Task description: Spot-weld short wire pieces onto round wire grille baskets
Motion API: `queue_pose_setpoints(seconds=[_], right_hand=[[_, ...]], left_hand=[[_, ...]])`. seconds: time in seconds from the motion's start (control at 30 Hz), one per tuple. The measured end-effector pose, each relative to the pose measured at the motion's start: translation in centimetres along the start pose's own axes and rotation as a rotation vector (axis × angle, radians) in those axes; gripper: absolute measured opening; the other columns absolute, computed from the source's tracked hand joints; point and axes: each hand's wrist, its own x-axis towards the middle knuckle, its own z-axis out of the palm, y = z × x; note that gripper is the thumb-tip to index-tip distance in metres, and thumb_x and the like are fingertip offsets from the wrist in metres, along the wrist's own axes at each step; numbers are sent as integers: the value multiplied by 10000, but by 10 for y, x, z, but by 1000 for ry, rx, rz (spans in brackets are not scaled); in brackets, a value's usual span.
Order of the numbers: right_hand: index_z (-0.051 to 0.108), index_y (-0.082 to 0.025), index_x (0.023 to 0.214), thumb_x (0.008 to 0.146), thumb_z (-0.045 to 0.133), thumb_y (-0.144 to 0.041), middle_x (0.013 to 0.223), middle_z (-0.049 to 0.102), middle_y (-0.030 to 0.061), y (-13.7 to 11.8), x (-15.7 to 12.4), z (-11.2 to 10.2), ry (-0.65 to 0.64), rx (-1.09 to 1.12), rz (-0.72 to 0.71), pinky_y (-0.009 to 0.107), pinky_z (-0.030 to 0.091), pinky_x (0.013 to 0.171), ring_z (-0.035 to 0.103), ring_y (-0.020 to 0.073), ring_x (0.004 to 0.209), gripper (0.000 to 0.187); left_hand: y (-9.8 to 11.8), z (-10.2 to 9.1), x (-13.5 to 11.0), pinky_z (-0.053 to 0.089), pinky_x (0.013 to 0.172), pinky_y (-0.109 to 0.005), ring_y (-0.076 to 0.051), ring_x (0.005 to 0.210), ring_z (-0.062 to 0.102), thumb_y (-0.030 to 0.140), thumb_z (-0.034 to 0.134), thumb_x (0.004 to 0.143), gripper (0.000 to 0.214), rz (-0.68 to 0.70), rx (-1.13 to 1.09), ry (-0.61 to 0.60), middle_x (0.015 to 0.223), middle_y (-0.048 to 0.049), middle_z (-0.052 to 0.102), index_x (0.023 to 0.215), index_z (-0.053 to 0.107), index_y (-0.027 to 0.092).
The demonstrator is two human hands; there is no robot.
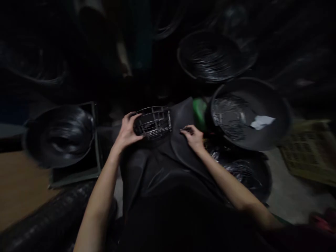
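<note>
A metal wire cage (154, 122), rounded with crossing bars, sits over the dark apron (157, 168) on my lap. My left hand (126, 131) grips its left end, with the thumb low and the fingers over the upper bars. To the right of the cage and apart from it is my right hand (194, 137). Its thumb and fingertips are pinched together. Anything between them is too small and dim to make out.
At right, a large dark basin (265, 101) holds thin wire pieces and a white scrap (262, 122). Another basin (183, 66) with coiled wire stands behind it. A basin (36, 147) is on the left. A yellowish crate (309, 150) lies far right.
</note>
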Motion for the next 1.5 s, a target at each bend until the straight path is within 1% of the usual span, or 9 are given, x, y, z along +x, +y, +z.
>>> queue_pose_setpoints(seconds=[0.1,0.2,0.3,0.37,0.5,0.63,0.83,1.2,1.5], right_hand=[[657,-185,882,796,667,-419,696,662,16,-5,0,14,-127,220,117,256,478,580,576,128,588,251],[661,-178,1086,718,744,-482,630,592,-23,-31,12,-7,-368,531,250,234,396,506,497,107,533,484],[711,-156,953,690,779,-549,578,532,-23,-70,41,-17,-682,535,255,227,305,466,399,76,487,478],[729,-145,836,690,773,-584,594,566,5,-94,60,-8,-790,455,189,239,334,493,442,89,517,465],[770,-167,878,828,680,-518,811,727,63,-116,78,26,-587,161,-222,271,463,661,639,166,705,366],[710,-200,1232,920,601,-430,1133,728,83,-113,75,41,-426,-197,-732,266,482,623,712,203,845,403],[729,-276,1189,980,509,-318,1090,738,-8,-126,94,35,-242,-344,-1068,240,462,573,679,115,647,307],[740,-265,1158,961,554,-287,1109,724,-25,-150,140,28,-106,-340,-1242,227,478,547,704,120,666,273],[731,-262,1173,960,567,-280,1122,726,-8,-144,143,30,-121,-319,-1247,227,493,561,697,111,653,269]], left_hand=[[-2,-3,2,422,1138,-558,-360,1339,434,273,851,617,838,-5,6,57,1406,-93,401,1372,487,274],[12,-13,6,403,1138,-541,-361,1333,430,277,863,586,854,18,69,71,1391,-127,420,1359,504,227],[25,-23,17,376,1132,-528,-367,1336,414,318,871,587,895,27,165,46,1421,-164,412,1388,490,200],[30,-29,24,362,1122,-527,-368,1334,413,329,858,616,879,25,216,36,1434,-180,415,1399,482,198],[35,-36,26,335,1115,-547,-381,1336,410,326,839,647,833,11,227,6,1458,-191,413,1390,482,206],[32,-45,20,349,1113,-540,-386,1336,418,338,853,622,838,-48,132,48,1452,-190,420,1365,492,198],[25,-64,24,369,1129,-532,-371,1359,412,246,844,587,824,-63,26,133,1456,-164,426,1336,501,210],[17,-88,55,363,1148,-534,-366,1366,415,242,871,571,830,27,15,247,1455,-178,436,1314,507,175],[12,-77,57,388,1122,-553,-370,1360,421,217,856,556,831,-14,-35,274,1443,-169,438,1310,505,208]])
